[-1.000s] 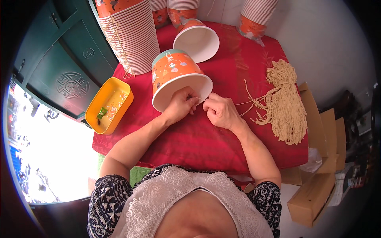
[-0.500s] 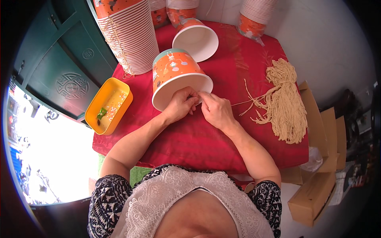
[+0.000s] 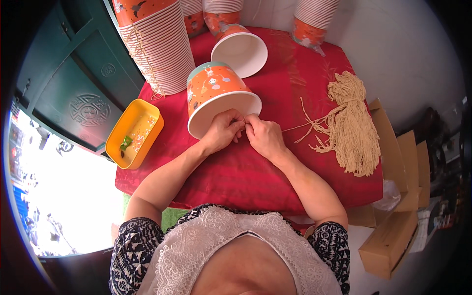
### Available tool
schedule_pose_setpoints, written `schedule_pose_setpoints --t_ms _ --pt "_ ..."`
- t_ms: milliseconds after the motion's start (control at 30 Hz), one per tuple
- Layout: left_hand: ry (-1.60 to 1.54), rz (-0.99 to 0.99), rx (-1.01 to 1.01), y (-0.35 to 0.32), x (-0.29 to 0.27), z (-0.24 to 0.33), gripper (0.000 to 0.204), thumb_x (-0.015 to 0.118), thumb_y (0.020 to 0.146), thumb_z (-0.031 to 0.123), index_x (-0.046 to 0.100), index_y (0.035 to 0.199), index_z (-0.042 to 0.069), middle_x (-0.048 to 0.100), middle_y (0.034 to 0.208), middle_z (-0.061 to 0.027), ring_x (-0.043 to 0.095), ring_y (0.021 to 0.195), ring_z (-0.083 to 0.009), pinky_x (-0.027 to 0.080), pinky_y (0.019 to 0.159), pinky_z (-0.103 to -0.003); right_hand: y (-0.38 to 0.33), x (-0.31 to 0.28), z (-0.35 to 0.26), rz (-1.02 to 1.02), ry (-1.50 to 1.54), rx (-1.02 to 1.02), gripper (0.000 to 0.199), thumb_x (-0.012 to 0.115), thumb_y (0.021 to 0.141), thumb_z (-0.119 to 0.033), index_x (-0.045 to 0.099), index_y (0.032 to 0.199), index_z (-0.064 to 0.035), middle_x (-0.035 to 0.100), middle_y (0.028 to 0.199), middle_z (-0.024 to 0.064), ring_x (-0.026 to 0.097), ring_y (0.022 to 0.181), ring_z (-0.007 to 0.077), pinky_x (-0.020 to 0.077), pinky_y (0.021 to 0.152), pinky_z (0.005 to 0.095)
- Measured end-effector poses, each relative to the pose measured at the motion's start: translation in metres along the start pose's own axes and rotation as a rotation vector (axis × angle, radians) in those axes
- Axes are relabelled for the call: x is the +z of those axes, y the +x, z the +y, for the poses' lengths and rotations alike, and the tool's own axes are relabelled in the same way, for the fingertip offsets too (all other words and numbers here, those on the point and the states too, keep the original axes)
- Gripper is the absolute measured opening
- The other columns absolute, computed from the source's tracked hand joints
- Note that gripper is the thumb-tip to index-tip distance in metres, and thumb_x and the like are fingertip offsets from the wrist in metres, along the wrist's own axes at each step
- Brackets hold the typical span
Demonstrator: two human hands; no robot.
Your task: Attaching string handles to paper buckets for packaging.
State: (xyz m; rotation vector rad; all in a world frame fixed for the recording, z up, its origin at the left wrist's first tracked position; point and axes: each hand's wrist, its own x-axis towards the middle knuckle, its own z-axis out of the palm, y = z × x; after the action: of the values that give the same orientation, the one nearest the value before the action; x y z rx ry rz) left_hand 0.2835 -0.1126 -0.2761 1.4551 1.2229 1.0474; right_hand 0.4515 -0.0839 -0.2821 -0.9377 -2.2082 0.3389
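An orange paper bucket (image 3: 216,83) with a teal base band lies on its side, its white open mouth facing me. In front of that mouth my left hand (image 3: 223,132) is closed, fingers curled and pressed together; what they grip is hidden. Right beside it, fingertips almost meeting the left ones, my right hand (image 3: 265,137) is closed in a pinch. A thin beige string (image 3: 295,128) runs out from behind the right hand toward a tied bundle of beige string (image 3: 351,128) on the table's right side. Behind the first bucket lies a second paper bucket (image 3: 241,54), also tipped over.
A tall stack of nested paper buckets (image 3: 160,54) stands at the back left, with string hanging down it. More wrapped stacks (image 3: 312,24) stand behind. A yellow plastic tub (image 3: 135,132) with scraps sits left on the red-clothed table (image 3: 236,182). Cardboard boxes (image 3: 388,241) lie right, below.
Both hands stay at the bucket's mouth, still pinched close together. The right hand has shifted very slightly; the whole view has moved a little. Otherwise the things lie as before.
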Motion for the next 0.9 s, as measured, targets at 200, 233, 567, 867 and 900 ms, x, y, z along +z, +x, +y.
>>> schedule_pose_setpoints --t_ms 200,233,567,867,900 --pt "0.027 -0.004 -0.016 0.002 0.002 0.003 0.009 0.054 0.096 0.008 0.057 0.092 0.001 0.056 0.073 -0.0034 0.053 0.060 -0.0098 0.046 0.050 -0.024 0.001 0.002 0.005 0.012 0.018 -0.005 0.005 0.058 0.088 -0.008 0.057 0.090 -0.0025 0.062 0.063 0.0185 0.064 0.059 0.0362 0.0501 0.053 0.0463" --pt "0.029 -0.003 -0.016 0.003 0.002 0.001 0.009 0.054 0.096 0.008 0.057 0.092 0.001 0.056 0.073 -0.0034 0.053 0.060 -0.0098 0.046 0.050 -0.024 0.002 0.003 0.006 0.011 0.012 -0.003 0.006 0.058 0.088 -0.008 0.057 0.090 -0.0021 0.062 0.063 0.0191 0.064 0.059 0.0367 0.0500 0.053 0.0465" --pt "0.012 0.068 -0.094 0.009 0.002 0.008 0.011 0.059 0.092 0.009 0.057 0.085 0.000 0.058 0.068 -0.0072 0.052 0.052 -0.0115 0.041 0.043 -0.025 0.001 0.002 0.006 0.049 0.047 -0.011 0.006 0.059 0.087 -0.006 0.055 0.085 -0.0012 0.062 0.063 0.0180 0.064 0.058 0.0363 0.0488 0.051 0.0458" --pt "-0.117 -0.020 -0.156 0.010 -0.007 0.009 0.012 0.063 0.089 0.007 0.057 0.086 -0.003 0.057 0.071 -0.0068 0.051 0.055 -0.0105 0.040 0.045 -0.023 -0.004 0.000 0.001 0.016 0.047 -0.032 0.006 0.060 0.086 -0.004 0.055 0.084 -0.0016 0.061 0.062 0.0169 0.064 0.058 0.0345 0.0488 0.050 0.0442" --pt "-0.114 -0.024 -0.154 0.010 -0.007 0.008 0.011 0.064 0.088 0.006 0.057 0.086 -0.003 0.057 0.072 -0.0065 0.051 0.055 -0.0104 0.040 0.046 -0.023 -0.004 0.000 0.001 0.015 0.047 -0.032 0.006 0.060 0.086 -0.004 0.055 0.084 -0.0016 0.061 0.062 0.0169 0.064 0.058 0.0345 0.0488 0.050 0.0442"
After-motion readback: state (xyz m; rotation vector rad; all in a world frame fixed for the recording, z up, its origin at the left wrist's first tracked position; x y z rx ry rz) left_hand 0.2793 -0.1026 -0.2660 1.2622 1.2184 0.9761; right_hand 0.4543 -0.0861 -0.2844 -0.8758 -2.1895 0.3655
